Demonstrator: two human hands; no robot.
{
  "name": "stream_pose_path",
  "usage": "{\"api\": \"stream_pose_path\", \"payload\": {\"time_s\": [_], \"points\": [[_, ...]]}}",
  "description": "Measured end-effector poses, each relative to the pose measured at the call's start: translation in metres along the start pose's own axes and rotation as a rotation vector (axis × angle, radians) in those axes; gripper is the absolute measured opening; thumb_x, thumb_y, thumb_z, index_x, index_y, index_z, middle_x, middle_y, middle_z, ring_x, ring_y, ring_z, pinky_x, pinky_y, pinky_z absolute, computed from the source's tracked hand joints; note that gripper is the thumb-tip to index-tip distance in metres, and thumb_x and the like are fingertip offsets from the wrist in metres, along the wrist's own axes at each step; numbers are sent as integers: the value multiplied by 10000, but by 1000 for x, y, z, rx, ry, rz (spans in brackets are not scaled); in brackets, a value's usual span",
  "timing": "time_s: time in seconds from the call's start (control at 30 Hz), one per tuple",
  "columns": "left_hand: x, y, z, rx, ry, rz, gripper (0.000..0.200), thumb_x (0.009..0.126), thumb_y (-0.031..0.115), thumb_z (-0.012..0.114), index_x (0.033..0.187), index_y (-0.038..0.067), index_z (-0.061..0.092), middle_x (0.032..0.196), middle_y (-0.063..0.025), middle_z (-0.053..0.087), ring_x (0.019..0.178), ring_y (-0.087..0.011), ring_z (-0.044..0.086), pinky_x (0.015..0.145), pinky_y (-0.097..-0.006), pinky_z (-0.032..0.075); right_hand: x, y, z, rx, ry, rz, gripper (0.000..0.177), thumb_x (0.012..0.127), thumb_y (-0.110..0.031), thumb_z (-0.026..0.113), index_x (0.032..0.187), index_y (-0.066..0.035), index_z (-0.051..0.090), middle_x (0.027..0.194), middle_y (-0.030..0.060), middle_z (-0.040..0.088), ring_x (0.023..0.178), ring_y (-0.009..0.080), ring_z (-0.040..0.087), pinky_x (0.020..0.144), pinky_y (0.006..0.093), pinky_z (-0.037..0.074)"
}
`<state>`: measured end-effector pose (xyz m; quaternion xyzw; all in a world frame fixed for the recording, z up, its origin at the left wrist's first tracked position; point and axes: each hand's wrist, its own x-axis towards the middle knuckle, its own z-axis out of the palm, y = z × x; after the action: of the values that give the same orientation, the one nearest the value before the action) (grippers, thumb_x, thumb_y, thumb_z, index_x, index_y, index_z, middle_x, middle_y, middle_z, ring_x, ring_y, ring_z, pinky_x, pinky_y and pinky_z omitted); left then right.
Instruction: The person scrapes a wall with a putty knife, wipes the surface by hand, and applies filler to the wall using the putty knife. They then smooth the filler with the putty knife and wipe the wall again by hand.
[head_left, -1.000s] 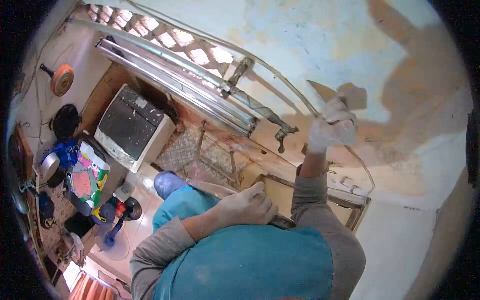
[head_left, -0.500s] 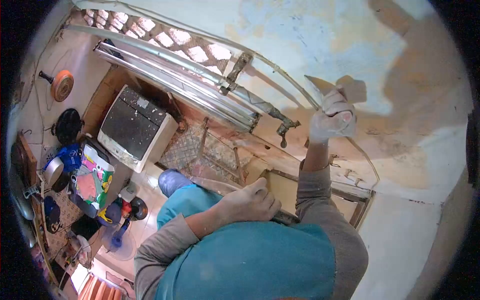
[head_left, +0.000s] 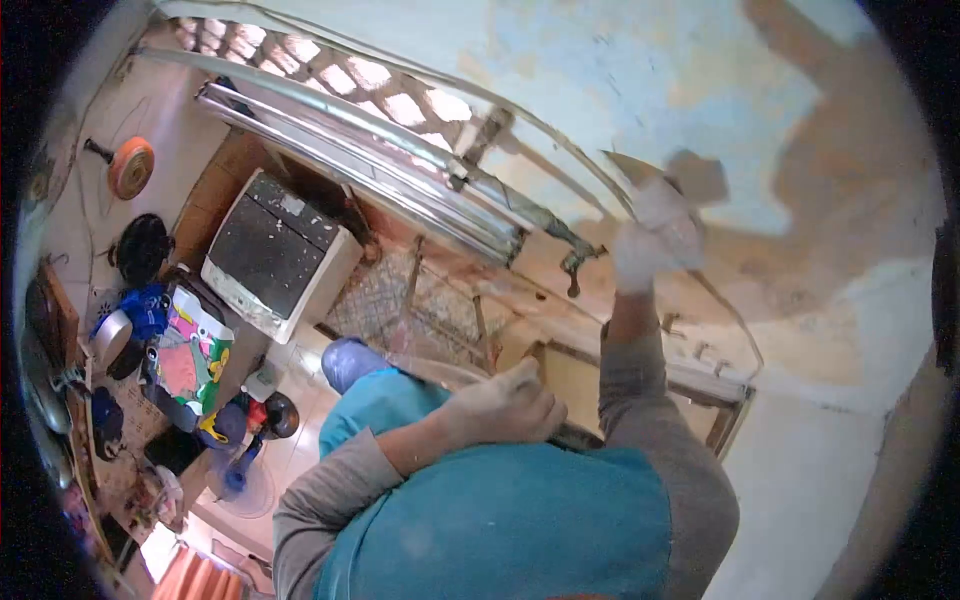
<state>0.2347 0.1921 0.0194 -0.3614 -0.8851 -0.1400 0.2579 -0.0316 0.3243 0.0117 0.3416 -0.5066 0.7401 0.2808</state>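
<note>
Our right hand (head_left: 655, 238) wraps tight round the scraper (head_left: 638, 168) — best laid flat against the wall (head_left: 600, 70); our left hand (head_left: 505, 405) clasps the rail (head_left: 578, 437).

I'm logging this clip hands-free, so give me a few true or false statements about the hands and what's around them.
1. The right hand holds a scraper up against the wall. True.
2. The left hand is also raised to the wall. False: it sits low, close to the chest.
3. A washing machine stands below with its lid shut. True.
4. The fan hangs overhead. False: it stands on the floor far below.
</note>
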Motion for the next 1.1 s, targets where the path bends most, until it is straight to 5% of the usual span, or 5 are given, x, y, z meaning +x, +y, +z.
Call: {"api": "stream_pose_path", "payload": {"time_s": [0.2, 0.27, 0.6, 0.67, 1.1], "points": [[-2, 5, 2, -14, 4, -26, 129, 811, 235, 593, 736, 146, 538, 617, 29, 509, 593, -128, 564, 775, -326, 416, 4, -10, 25, -883, 88, -189, 468, 1052, -348, 357, 662, -93, 398, 519, 16, 336, 488, 141, 302, 868, 368, 441], [-3, 4, 10, 59, 79, -73, 124, 802, 235, 595, 734, 151, 536, 624, 29, 504, 602, -129, 566, 813, -332, 425, 24, -35, 50, -12, -179, -232, 460, 1048, -341, 367, 658, -97, 375, 509, 11, 306, 481, 141, 251, 909, 386, 418], [-4, 11, 3, 23, 12, -18, 153, 771, 287, 589, 789, 136, 568, 678, 43, 517, 650, -125, 562, 777, -345, 445, 13, -31, 39, -387, 356, 145, 510, 1044, -410, 390, 640, -101, 370, 491, 4, 272, 492, 150, 280, 743, 360, 388], [-3, -4, 8, 88, 21, -7, 156, 772, 286, 588, 801, 134, 570, 683, 42, 522, 653, -128, 562, 769, -346, 442, 24, -39, 53, -198, -181, -148, 514, 1052, -413, 365, 651, -95, 413, 501, 14, 322, 499, 149, 300, 739, 363, 397], [-3, -2, 2, 43, -27, 6, 166, 759, 264, 590, 849, 125, 597, 728, 12, 559, 681, -141, 602, 819, -365, 454, 20, -35, 74, 124, -125, -282, 509, 1041, -374, 434, 622, -89, 386, 493, 27, 373, 452, 160, 307, 655, 360, 442]]}}
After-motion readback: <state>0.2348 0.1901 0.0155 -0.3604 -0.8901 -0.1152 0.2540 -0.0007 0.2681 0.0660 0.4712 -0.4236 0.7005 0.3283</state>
